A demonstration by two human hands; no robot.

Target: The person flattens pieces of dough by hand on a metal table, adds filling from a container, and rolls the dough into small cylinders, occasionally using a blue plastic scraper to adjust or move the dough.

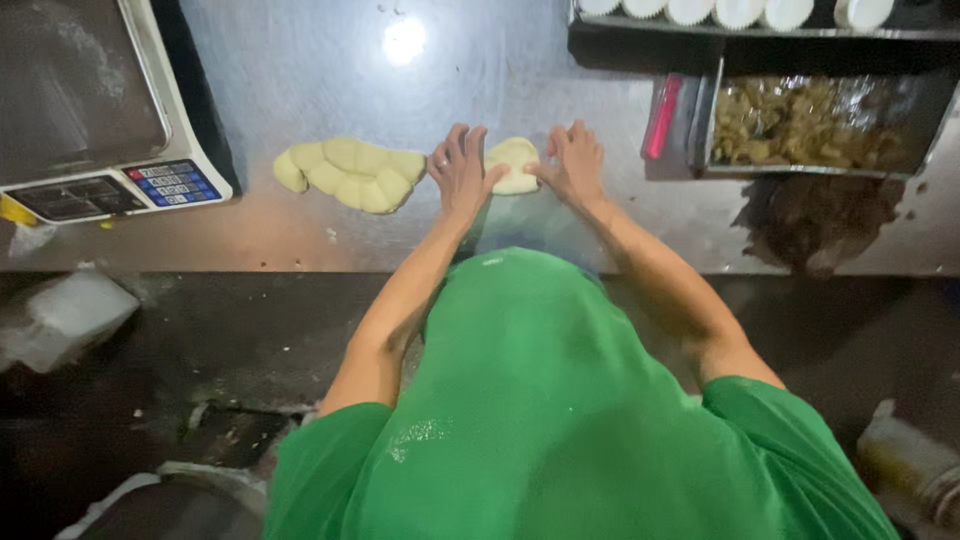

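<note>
Head view: left hand [462,172] and right hand [575,165], fingers spread flat, press dough piece [514,164] between them; lumpy dough mass [352,174] just left of it, seemingly untouched.

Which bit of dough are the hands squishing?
The single dough piece between the left hand and right hand; the dough cluster lies untouched beside it.

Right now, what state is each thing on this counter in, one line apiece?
Dough piece: flattened, pressed between both hands.
Left hand: open, fingers spread, on the dough.
Right hand: open, on the dough.
Dough lumps: shaped, clustered, untouched.
Scale: platform bare.
Metal tray: filled with brownish food.
</note>
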